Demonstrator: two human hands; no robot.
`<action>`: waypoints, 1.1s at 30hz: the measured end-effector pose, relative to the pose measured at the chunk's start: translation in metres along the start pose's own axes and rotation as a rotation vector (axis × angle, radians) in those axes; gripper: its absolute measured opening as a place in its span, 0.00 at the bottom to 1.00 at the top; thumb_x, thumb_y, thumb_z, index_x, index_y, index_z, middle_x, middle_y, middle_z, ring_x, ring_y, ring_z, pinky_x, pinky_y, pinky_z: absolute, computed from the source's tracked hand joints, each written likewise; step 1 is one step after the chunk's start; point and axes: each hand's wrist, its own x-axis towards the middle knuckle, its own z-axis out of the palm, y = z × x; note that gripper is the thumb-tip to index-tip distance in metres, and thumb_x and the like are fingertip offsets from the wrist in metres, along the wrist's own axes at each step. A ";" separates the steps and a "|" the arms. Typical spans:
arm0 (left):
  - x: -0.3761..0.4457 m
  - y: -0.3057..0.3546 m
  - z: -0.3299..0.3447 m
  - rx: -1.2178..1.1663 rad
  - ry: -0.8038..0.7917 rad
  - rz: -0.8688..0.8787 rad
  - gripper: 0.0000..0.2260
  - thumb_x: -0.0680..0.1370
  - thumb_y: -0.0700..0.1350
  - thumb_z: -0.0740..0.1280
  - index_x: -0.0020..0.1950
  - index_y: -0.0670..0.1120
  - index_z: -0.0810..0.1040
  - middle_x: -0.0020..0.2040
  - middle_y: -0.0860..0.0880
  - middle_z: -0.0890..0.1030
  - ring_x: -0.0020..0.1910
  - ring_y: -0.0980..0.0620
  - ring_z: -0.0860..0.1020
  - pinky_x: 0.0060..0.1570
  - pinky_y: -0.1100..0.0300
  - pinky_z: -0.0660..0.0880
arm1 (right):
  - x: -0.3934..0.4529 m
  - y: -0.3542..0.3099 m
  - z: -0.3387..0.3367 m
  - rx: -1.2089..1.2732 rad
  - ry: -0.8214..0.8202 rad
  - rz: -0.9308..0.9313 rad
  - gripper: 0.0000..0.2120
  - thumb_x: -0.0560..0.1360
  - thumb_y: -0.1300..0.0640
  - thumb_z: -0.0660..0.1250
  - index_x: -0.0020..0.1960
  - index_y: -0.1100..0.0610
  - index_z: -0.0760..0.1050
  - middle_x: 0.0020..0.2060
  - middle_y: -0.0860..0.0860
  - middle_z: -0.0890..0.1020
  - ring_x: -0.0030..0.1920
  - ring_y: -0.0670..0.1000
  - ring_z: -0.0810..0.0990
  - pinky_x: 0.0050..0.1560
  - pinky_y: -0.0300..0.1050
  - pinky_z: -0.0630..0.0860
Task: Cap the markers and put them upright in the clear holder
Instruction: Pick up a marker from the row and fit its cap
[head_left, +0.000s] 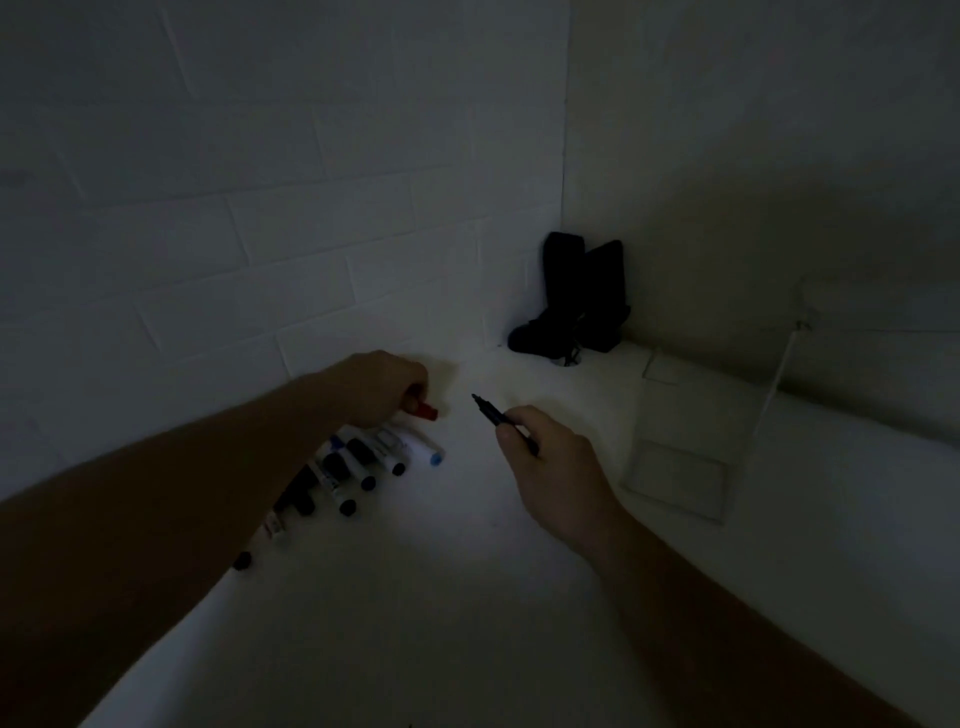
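Dim light, one head view. Our right hand (550, 462) pinches a black marker (501, 420), bare tip aimed left, probably for capping. Our left hand (382, 387) closes on a red cap (427, 412), which looks mismatched. More markers (358, 467) lie beside our left wrist. We see the holder (696, 441) empty, right of both hands.

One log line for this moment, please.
left hand: grips red cap | right hand: holds uncapped black marker | clear holder: empty
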 end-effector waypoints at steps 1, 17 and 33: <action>-0.009 0.005 -0.002 -0.077 0.055 0.001 0.05 0.81 0.40 0.65 0.52 0.51 0.74 0.54 0.47 0.81 0.46 0.52 0.74 0.44 0.60 0.69 | 0.000 0.000 -0.001 0.000 0.004 -0.004 0.08 0.82 0.47 0.58 0.55 0.46 0.75 0.33 0.49 0.78 0.31 0.46 0.74 0.31 0.41 0.69; -0.120 0.084 0.067 -0.865 0.730 -0.211 0.10 0.82 0.40 0.60 0.55 0.50 0.80 0.50 0.50 0.80 0.50 0.52 0.77 0.51 0.58 0.73 | -0.005 -0.011 0.000 -0.213 -0.014 -0.180 0.12 0.78 0.54 0.69 0.60 0.51 0.81 0.53 0.49 0.83 0.52 0.45 0.76 0.55 0.34 0.68; -0.121 0.096 0.061 -0.672 0.735 -0.118 0.09 0.81 0.41 0.64 0.58 0.48 0.82 0.50 0.55 0.79 0.50 0.59 0.72 0.48 0.75 0.65 | -0.005 -0.016 0.006 -0.449 -0.098 -0.333 0.07 0.79 0.49 0.66 0.54 0.47 0.81 0.38 0.48 0.77 0.39 0.46 0.73 0.39 0.39 0.64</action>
